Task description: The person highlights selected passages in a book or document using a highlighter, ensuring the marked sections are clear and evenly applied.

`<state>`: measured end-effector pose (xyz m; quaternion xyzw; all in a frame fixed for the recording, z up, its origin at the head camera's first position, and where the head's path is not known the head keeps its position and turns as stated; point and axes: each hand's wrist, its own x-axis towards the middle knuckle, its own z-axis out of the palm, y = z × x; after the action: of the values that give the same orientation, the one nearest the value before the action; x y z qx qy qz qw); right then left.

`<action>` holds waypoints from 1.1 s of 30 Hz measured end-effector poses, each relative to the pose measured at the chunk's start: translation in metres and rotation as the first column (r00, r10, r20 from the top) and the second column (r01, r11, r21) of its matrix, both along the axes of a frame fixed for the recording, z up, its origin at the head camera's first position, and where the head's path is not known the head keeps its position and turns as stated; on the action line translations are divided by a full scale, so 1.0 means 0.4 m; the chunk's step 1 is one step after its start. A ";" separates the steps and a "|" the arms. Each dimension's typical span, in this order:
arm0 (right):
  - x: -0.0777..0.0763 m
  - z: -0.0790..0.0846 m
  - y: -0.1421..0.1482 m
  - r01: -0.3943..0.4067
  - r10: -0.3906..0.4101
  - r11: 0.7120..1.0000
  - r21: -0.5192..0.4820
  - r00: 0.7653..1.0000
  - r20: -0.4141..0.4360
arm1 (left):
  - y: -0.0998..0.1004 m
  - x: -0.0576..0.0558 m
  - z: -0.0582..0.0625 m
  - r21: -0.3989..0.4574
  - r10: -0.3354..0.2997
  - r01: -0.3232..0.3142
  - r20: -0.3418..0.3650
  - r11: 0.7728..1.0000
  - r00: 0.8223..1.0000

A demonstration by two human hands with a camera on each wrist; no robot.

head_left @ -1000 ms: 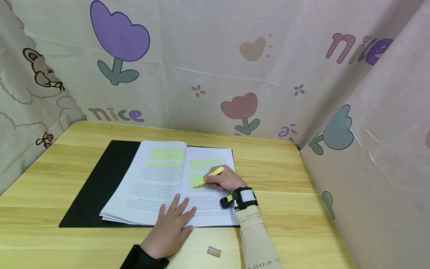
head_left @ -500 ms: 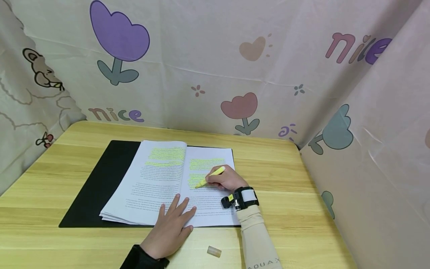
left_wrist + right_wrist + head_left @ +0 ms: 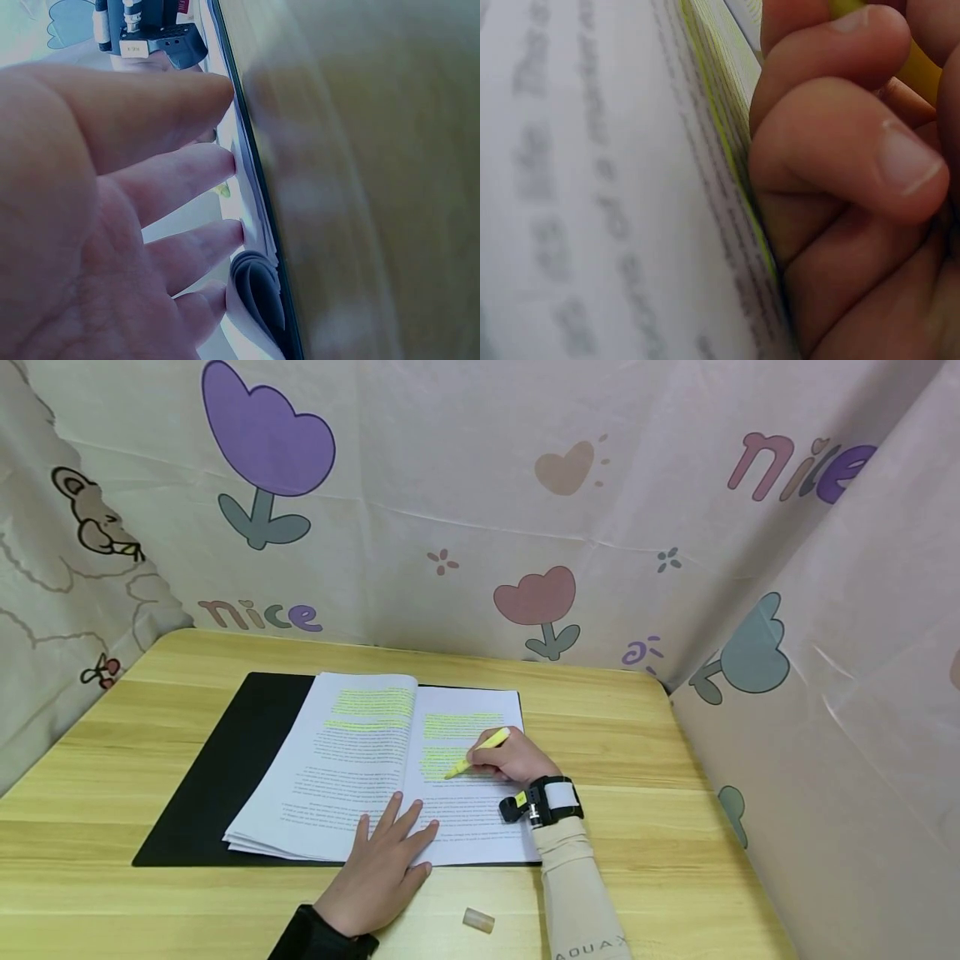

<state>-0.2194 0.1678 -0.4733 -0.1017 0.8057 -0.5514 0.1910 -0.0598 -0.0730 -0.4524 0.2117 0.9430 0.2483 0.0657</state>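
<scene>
My right hand point(image 3: 517, 757) pinches a yellow highlighter point(image 3: 480, 752), its tip on a printed line of the right page in the head view. The right wrist view shows curled fingers point(image 3: 855, 157) beside the print, with part of the highlighter point(image 3: 919, 75) behind them. An open stack of printed pages point(image 3: 352, 785) has yellow-marked lines at the top of both pages. My left hand point(image 3: 386, 868) lies with spread fingers on the lower edge of the pages near the fold. In the left wrist view, its fingertips touch the paper point(image 3: 259, 217).
The pages lie on a black mat point(image 3: 217, 785) on a wooden table point(image 3: 615, 752). A small translucent cap point(image 3: 478, 920) lies near the front, between the forearms. A printed curtain point(image 3: 420, 485) borders the table at the back and sides.
My right hand has slid a little to the right with the highlighter, its tip following a line of text. The left hand has stayed in place.
</scene>
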 end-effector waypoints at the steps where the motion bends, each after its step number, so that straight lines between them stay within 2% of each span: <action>1: -0.001 0.000 0.001 0.004 -0.004 1.000 -0.005 1.000 0.006 | 0.000 0.000 0.000 0.000 0.000 0.000 0.001 1.000 1.000; 18: 0.006 0.006 0.000 0.095 -0.095 0.995 0.014 0.995 0.029 | 0.005 0.000 0.004 -0.006 0.008 -0.008 0.013 1.000 1.000; 33: 0.005 0.009 0.000 0.145 -0.145 0.989 0.025 0.989 0.034 | 0.004 0.002 0.005 -0.003 0.005 -0.005 0.011 1.000 1.000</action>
<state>-0.2175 0.1677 -0.4696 -0.0309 0.8136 -0.5564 0.1657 -0.0591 -0.0715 -0.4505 0.2078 0.9436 0.2480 0.0704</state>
